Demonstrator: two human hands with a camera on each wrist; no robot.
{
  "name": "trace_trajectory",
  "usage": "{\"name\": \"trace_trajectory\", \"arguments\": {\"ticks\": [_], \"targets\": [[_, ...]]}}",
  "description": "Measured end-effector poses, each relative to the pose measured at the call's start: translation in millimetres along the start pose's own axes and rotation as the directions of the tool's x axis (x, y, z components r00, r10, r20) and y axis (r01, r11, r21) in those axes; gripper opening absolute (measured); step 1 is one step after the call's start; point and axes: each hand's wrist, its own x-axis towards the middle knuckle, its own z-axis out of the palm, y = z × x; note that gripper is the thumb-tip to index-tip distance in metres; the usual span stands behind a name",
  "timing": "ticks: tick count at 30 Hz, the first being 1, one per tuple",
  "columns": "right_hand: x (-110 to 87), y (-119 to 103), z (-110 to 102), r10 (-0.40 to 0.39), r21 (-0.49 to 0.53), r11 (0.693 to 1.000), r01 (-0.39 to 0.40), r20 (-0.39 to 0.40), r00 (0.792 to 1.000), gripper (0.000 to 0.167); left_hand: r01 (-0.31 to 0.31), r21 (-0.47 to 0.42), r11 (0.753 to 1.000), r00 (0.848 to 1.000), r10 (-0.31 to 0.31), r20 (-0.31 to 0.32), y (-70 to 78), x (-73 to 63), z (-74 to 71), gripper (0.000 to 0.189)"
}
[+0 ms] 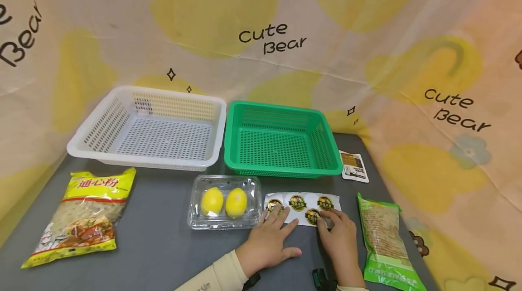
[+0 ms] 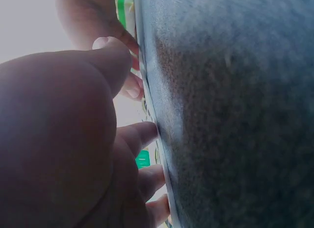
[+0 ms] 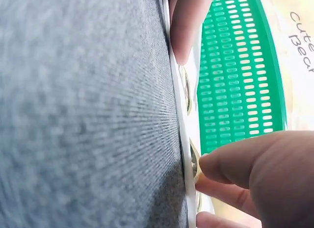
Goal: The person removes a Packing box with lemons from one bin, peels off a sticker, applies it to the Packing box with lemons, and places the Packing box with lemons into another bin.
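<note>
LH [image 1: 269, 242] splayed, touching sheet [image 1: 311, 200]; RH [image 1: 340, 236] pinches sticker [image 1: 312, 216].

The left hand [image 2: 76, 139] fills the left side, dim and close, its thumb pointing toward the top. Three of its fingertips touch a thin printed sheet [image 2: 157, 152], seen nearly edge-on along the grey bench [image 2: 245, 115]. Beyond the thumb, the right hand [image 2: 93, 17] reaches down near the sheet. A green patch [image 2: 143, 159] shows between the left fingers, too small to identify.
</note>
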Motion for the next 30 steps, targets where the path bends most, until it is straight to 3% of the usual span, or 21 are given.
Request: {"name": "trace_trajectory", "arguments": {"ticks": [10,18,26,30], "targets": [[-1.3,-1.3,1.3,-0.017,0.028,0.999,0.018,-0.028,0.999,0.01,0.004,-0.004,1.0,1.0,-0.004,0.004,1.7,-2.5,-3.9,0.075],[-1.7,-7.3,1.9,-0.029,0.04,0.999,0.031,-0.05,0.998,0.006,0.013,0.104,0.995,1.0,-0.014,0.016,4.2,-1.6,-4.1,0.08],[-4.0,-10.6,-6.6,0.064,0.075,0.995,-0.067,0.036,0.997,0.007,0.022,0.129,0.991,1.0,-0.024,0.016,4.1,1.3,-1.1,0.081],[-3.1,-8.2,-15.0,0.16,0.111,0.979,-0.172,0.11,0.981,0.014,0.021,0.1,0.995,0.999,-0.024,0.03,3.2,1.4,-1.0,0.081]]}}
